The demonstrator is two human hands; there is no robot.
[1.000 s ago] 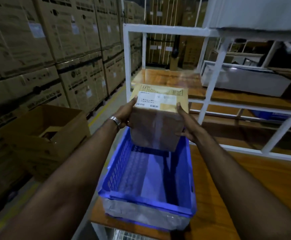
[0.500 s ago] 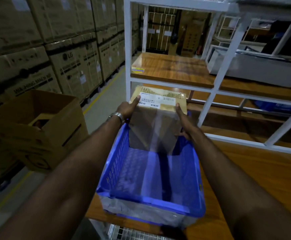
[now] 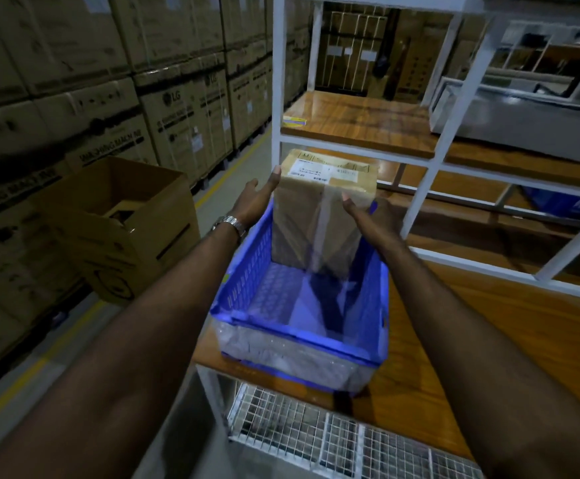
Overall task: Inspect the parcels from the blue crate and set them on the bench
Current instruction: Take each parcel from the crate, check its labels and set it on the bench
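The blue crate (image 3: 302,299) is sitting at the bench (image 3: 509,333) edge; over its far end, left hand (image 3: 254,198) and right hand (image 3: 368,216) are pressing flat-palmed, fingers spread, against the parcel (image 3: 319,209); I'd be squeezing evenly while turning it.

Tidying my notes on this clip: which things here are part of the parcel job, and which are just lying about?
Part of the job:
parcel
blue crate
bench
left hand
right hand

Just lying about:
open carton
stacked boxes
wire basket
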